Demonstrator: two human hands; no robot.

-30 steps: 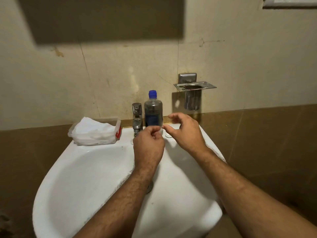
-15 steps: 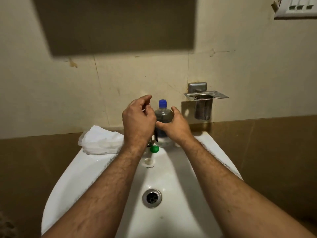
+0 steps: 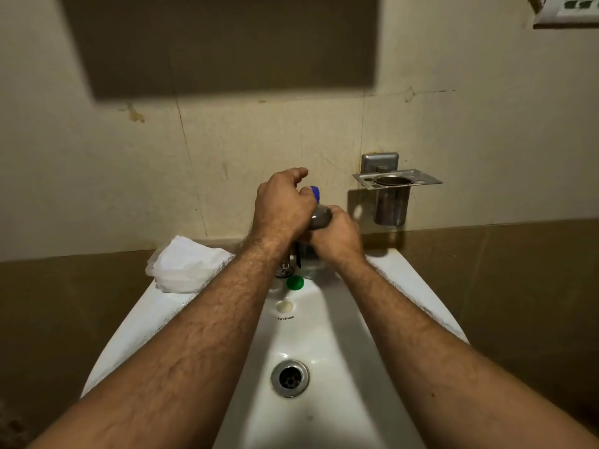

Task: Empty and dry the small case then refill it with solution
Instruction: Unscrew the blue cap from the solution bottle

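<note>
White ceramic wash basin (image 3: 340, 416) fills the lower centre of the frame; round metal drain (image 3: 289, 378) sits in its bowl, below centre.

Beige tiled wall (image 3: 227, 157) takes the upper half, with a brown tile band (image 3: 518, 270) running across mid-frame behind the basin.

Crumpled white tissue pack (image 3: 181, 267) lies on the basin's back ledge, left of centre, partly behind the left forearm.

Left hand (image 3: 280, 205) is at frame centre, raised at the top of the clear plastic solution bottle with a blue cap (image 3: 319, 217). Its fingers are curled at the cap; whether they actually clamp the cap cannot be told, as the hand hides the contact. Index finger sticks out above.

Right hand (image 3: 338, 236) is just right of centre, fingers wrapped around the bottle body, grasping it. Bottle stands on the back ledge, leaning slightly left at the top.

Steel wall-mounted tumbler holder (image 3: 393, 197) hangs right of centre, near the bottle but apart from it.

Chrome tap (image 3: 285, 268) is mostly hidden behind the left wrist.

Small round green cap of the case (image 3: 295, 282) lies on the ledge, just below the bottle base. The rest of the small case is not clearly made out.
</note>
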